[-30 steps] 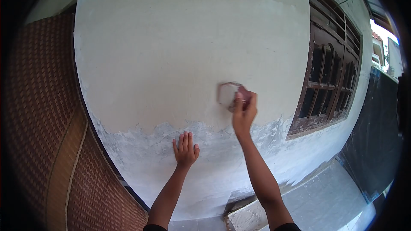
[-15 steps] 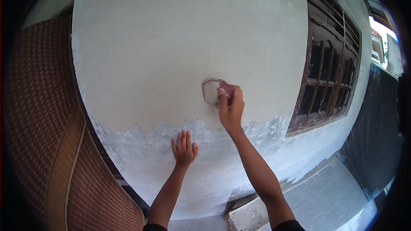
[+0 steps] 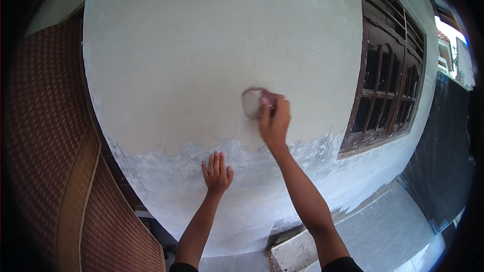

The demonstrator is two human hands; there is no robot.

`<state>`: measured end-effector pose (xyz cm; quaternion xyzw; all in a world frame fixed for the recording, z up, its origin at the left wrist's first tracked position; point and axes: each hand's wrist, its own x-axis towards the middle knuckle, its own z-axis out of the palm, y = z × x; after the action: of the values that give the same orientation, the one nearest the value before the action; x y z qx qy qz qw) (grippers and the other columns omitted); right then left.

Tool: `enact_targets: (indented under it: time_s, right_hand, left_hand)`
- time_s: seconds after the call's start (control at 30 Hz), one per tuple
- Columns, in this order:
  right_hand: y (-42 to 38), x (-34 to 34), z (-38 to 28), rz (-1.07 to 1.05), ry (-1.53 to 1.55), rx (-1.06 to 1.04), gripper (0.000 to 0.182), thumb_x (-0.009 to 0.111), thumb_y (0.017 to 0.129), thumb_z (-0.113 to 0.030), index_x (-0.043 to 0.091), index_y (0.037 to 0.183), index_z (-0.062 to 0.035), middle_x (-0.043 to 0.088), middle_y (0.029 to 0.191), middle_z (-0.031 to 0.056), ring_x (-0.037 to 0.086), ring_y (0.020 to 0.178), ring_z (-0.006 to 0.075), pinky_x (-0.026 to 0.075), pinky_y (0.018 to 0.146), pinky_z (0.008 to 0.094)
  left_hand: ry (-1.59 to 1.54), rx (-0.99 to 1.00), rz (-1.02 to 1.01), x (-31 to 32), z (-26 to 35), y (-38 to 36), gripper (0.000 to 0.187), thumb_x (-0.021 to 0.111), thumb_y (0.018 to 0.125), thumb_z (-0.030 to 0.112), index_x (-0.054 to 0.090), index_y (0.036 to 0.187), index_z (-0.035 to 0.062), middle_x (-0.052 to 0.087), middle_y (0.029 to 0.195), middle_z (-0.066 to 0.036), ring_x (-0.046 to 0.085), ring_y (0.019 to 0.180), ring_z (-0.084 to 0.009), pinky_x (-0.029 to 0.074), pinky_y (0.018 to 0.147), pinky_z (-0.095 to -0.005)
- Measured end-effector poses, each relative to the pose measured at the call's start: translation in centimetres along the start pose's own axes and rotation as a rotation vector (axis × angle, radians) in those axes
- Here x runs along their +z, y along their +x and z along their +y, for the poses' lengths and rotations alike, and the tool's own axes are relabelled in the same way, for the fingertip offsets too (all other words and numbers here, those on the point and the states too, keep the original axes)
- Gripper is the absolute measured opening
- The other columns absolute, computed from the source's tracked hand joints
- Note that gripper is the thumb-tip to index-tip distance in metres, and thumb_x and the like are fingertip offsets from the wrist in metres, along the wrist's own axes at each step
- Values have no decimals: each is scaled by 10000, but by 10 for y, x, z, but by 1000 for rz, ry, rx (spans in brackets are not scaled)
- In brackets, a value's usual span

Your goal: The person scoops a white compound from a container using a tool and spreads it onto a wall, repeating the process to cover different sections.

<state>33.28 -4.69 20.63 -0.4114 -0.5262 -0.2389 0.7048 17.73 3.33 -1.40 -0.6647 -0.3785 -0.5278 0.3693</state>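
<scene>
A plastered wall (image 3: 191, 65) fills the middle of the view, beige above and rough whitish-grey below. High on the beige part, my right hand (image 3: 276, 123) grips a reddish-brown piece of sandpaper (image 3: 252, 103) with a pale, dusty face. Its edges are blurred by motion, and my thumb lies over it. Lower and to the left, my left hand (image 3: 217, 175) rests flat on the grey band just under the ragged beige border, fingers stretched out, holding nothing.
A brown wooden window (image 3: 385, 85) is set in the wall at right. Woven brown panels (image 3: 50, 121) stand at left. Below, a tray smeared with white paste (image 3: 294, 253) lies on the grey tiled floor (image 3: 378, 231). A dark board (image 3: 438, 151) leans at far right.
My right hand and the sandpaper have shifted slightly up and to the right across the wall. My left hand stays in nearly the same spot.
</scene>
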Motion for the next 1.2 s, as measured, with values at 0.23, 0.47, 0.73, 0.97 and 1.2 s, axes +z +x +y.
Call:
enact_targets:
  time_s: [0.23, 0.47, 0.73, 0.97, 1.2]
  right_hand:
    - [-14, -20, 8, -62, 287, 239, 165, 583, 911, -152, 575, 1007, -18, 547, 838, 123, 537, 633, 226, 434, 555, 305]
    - [-29, -7, 13, -134, -34, -123, 122, 583, 873, -96, 596, 977, -34, 567, 812, 118, 471, 736, 270, 358, 716, 387]
    - [-14, -25, 14, 12, 126, 138, 158, 585, 904, -139, 606, 1015, -29, 554, 834, 114, 524, 738, 223, 421, 616, 330]
    - [-13, 0, -2, -35, -105, -231, 98, 590, 880, -92, 590, 955, -29, 549, 799, 128, 451, 689, 250, 367, 627, 359]
    - [5, -25, 11, 106, 33, 59, 180, 576, 930, -170, 551, 997, -4, 575, 830, 108, 551, 684, 137, 454, 600, 286]
  left_hand:
    - [9, 3, 16, 3, 0, 0, 493, 440, 907, 320, 519, 1316, 58, 435, 1410, -104, 351, 1333, -250, 225, 1101, -524]
    - [-5, 4, 10, 1, 1, -2, 498, 448, 902, 317, 512, 1321, 57, 433, 1411, -105, 338, 1345, -247, 225, 1100, -527]
    - [5, -1, 19, 4, 1, -2, 492, 438, 909, 317, 513, 1322, 60, 428, 1414, -103, 338, 1345, -246, 220, 1103, -526]
    - [4, 4, 14, 3, -1, -2, 491, 439, 907, 319, 521, 1315, 60, 434, 1408, -103, 344, 1337, -243, 220, 1106, -519]
    - [26, -2, 33, 3, 2, 0, 488, 442, 903, 319, 531, 1306, 59, 448, 1399, -102, 358, 1329, -246, 228, 1102, -522]
